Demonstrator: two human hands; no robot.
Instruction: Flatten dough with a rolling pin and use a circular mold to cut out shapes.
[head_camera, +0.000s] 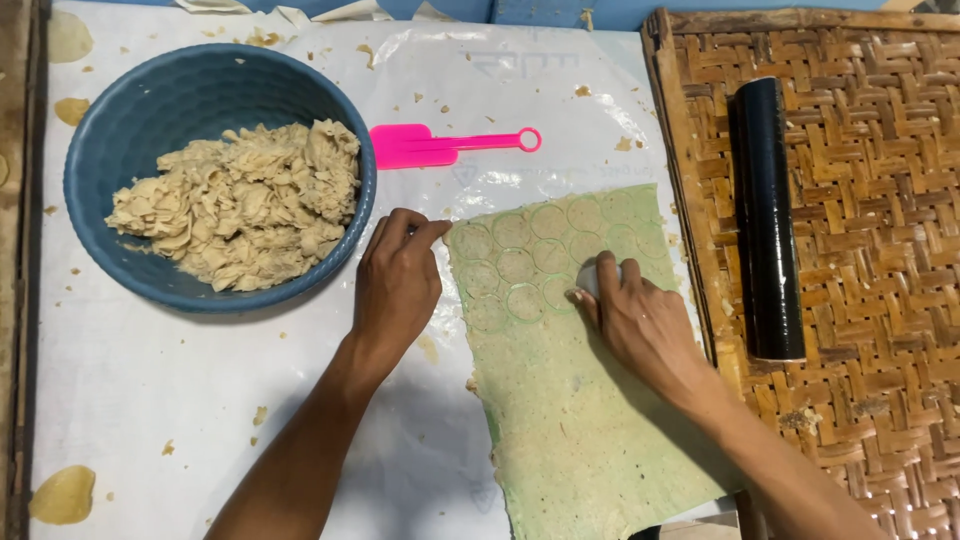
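Dough sheet (580, 400), thin and greenish, lies on the white plastic sheet (150, 370) near its right edge, running from about the middle down to the near edge. Its far end is already stamped with rows of round outlines. The right hand (640, 320) is closed around a small white round cutter (590, 275), pressing it into the dough just below the last row. The left hand (395, 285) rests on the plastic at the dough's far-left corner, fingers together and curled, fingertips touching the edge to pin it.

If you ask me, the trick here is to push straight down, give a tiny twist, and set each ring just beside the last one so there's barely any scrap between. Keeping that left hand anchoring the corner looks smart, since a sheet this thin would probably drag or wrinkle otherwise.

Other stuff around: a blue bowl (110, 130) heaped with pale dough scraps (245, 205) at the far-left corner, a pink spatula (440, 145) beyond the dough, and a black rolling pin (768, 220) lying on a woven bamboo tray (880, 300) off the right edge.
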